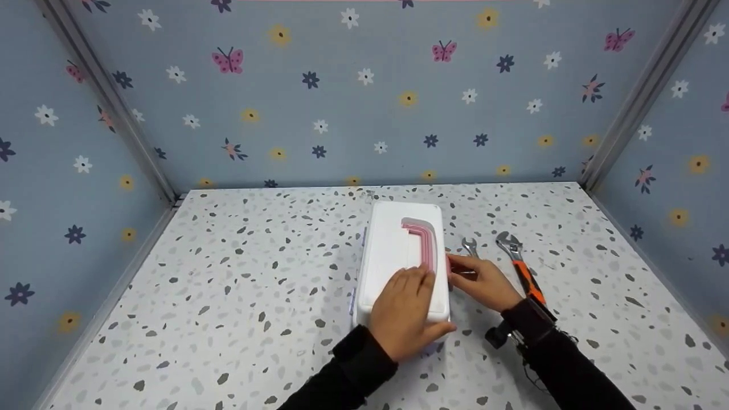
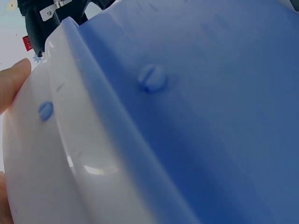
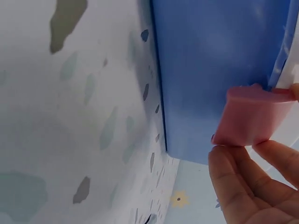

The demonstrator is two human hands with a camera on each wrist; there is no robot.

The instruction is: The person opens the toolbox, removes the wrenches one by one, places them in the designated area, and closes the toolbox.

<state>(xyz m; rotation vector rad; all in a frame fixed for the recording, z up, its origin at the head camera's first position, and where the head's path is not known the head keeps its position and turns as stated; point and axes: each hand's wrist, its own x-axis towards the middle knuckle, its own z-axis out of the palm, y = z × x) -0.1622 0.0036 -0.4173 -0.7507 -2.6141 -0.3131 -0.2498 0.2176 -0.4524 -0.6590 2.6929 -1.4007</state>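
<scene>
A box with a white lid stands on the speckled table, a pink folding handle lying flat in the lid's recess. My left hand rests on the near part of the lid, fingers extended forward and thumb out at the near edge. In the left wrist view the blue box wall fills most of the picture. At the box's right side, my right hand holds the pink latch between thumb and fingers. That latch stands out from the blue wall, its upper edge by the lid rim.
Right of the box lies a small metal wrench, partly hidden by the right hand. Farther right is an adjustable wrench with an orange and black handle. Flower-patterned panels border the table at the back and sides.
</scene>
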